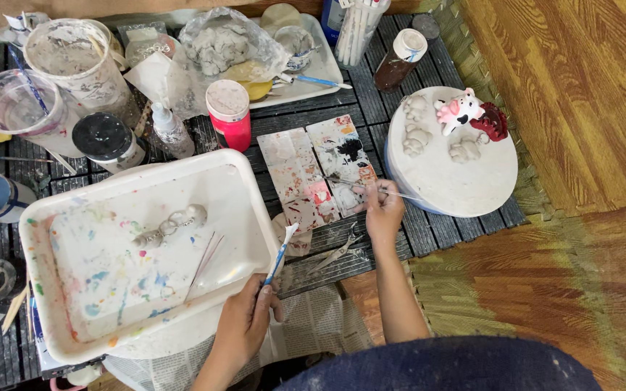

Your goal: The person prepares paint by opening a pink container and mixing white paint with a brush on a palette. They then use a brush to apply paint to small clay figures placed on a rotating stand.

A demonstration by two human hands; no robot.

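Observation:
My left hand grips a blue-handled paintbrush at the near right corner of a white paint-stained tray. My right hand holds a thin brush over two paint-smeared palette tiles. Small grey clay figures and thin sticks lie in the tray. A round white turntable to the right carries a painted pink-and-white figurine, a dark red piece and unpainted clay figures.
Paint jars with pink and black lids, plastic cups, a squeeze bottle, bagged clay and a brown paint bottle crowd the back. Metal tweezers lie on the dark slatted mat. Newspaper lies near me.

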